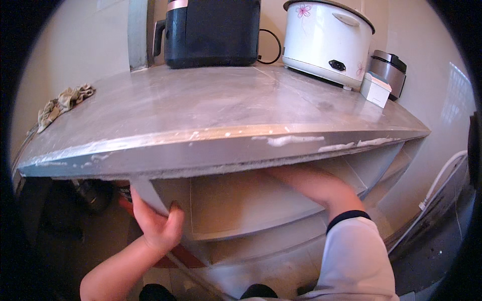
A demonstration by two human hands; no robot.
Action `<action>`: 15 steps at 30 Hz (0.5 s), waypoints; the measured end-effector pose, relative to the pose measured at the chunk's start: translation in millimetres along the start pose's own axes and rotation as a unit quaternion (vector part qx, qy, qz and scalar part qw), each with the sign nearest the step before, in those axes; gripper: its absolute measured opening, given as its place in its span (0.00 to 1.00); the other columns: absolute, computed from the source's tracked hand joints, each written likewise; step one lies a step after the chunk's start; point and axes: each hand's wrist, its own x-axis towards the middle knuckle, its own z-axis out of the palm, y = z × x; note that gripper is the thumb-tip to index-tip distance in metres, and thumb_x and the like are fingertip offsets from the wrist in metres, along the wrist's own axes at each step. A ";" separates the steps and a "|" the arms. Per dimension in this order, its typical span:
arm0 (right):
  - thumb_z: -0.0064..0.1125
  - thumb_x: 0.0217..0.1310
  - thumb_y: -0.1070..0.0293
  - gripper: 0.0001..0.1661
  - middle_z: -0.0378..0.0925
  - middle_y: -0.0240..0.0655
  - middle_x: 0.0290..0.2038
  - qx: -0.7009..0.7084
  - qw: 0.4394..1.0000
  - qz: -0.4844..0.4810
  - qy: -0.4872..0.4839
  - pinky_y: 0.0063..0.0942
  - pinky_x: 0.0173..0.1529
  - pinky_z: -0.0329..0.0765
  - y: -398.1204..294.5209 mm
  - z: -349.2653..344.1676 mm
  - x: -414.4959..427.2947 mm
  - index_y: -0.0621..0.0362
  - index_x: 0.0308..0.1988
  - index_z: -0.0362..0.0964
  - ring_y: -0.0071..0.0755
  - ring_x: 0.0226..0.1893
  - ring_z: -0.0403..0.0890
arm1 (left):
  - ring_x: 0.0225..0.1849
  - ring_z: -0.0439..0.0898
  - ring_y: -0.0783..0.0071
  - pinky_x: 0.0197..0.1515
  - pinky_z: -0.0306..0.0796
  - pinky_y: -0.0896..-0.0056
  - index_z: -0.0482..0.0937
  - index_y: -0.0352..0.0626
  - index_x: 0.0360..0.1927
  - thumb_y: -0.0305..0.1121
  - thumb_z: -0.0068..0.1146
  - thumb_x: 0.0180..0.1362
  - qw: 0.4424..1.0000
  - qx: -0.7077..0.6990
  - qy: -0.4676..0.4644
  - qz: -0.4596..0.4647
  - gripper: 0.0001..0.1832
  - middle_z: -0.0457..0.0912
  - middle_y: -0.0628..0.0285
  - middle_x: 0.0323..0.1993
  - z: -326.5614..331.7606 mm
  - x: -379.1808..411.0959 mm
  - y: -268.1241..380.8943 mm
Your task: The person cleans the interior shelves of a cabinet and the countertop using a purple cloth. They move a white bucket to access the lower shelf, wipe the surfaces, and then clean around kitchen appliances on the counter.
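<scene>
My left hand (pixel 160 224) is closed around the front edge of an upright divider panel (pixel 152 195) beneath the countertop (pixel 211 101). My right forearm reaches under the countertop into the shelf compartment (pixel 233 210); the right hand itself is hidden behind the counter's front edge. White foam (pixel 290 140) clings in streaks and spots to that front edge, mostly on its right half, with smaller spots on the left.
On the countertop stand a black appliance (pixel 212 34), a white electric cooker (pixel 325 45), a white box (pixel 375 90) and a steel-and-black appliance (pixel 389 71). A crumpled cloth (pixel 66 103) lies at the left edge. A white hose (pixel 433 188) hangs right.
</scene>
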 end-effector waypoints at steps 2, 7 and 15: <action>0.41 0.64 0.56 0.23 0.60 0.48 0.62 -0.031 0.991 0.123 0.033 0.45 0.64 0.60 69.1 -2.0 -14.4 0.41 0.58 0.67 0.53 0.62 0.60 | 0.54 0.63 0.65 0.60 0.54 0.68 0.44 0.30 0.64 0.17 0.46 0.39 0.999 -0.007 -0.023 -0.035 0.44 0.62 0.55 0.51 -5.3 -2.5 -1.8; 0.41 0.63 0.57 0.23 0.60 0.48 0.62 -0.092 0.885 0.449 0.082 0.45 0.64 0.61 206.4 -4.0 -83.1 0.41 0.57 0.67 0.53 0.62 0.60 | 0.54 0.61 0.66 0.60 0.54 0.68 0.45 0.29 0.62 0.18 0.48 0.39 0.999 0.013 -0.009 0.036 0.42 0.60 0.54 0.52 -1.5 -5.3 -7.4; 0.41 0.62 0.58 0.22 0.60 0.47 0.62 -0.095 0.811 0.572 0.080 0.44 0.63 0.62 203.9 -1.8 -94.0 0.42 0.56 0.68 0.53 0.62 0.60 | 0.52 0.64 0.67 0.60 0.55 0.69 0.50 0.29 0.61 0.17 0.47 0.39 1.000 0.005 -0.024 0.000 0.40 0.63 0.55 0.50 -2.0 -0.8 0.4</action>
